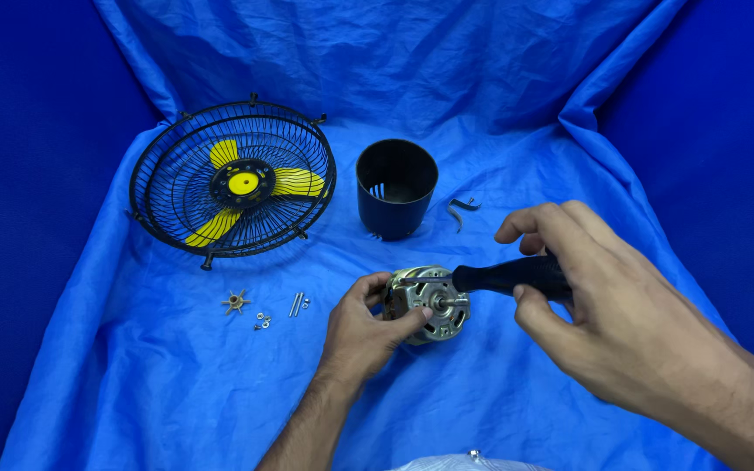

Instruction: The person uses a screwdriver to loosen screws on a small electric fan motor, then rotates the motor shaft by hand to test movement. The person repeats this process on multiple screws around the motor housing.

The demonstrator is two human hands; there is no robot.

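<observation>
A wrinkled blue cloth (176, 384) covers the whole bench and rises behind as a backdrop. The fan motor (429, 303), silver with copper windings, sits on this cloth near the middle, and I use it as my landmark.

My left hand (364, 331) is touching the motor on its left side; the fingers curl around the body and the thumb presses on the front, so it is closed on the motor. My right hand (608, 314) is to the right of the motor and pinches the black handle of a screwdriver (499, 276), whose tip meets the upper left part of the motor.

Behind the motor stands a dark cylindrical housing (396, 187), open at the top, with a small metal clip (462, 209) just beside it. Far left behind the motor lies the black fan cage (233, 179) with yellow blades. Left of the motor lie small screws and nuts (279, 311).
</observation>
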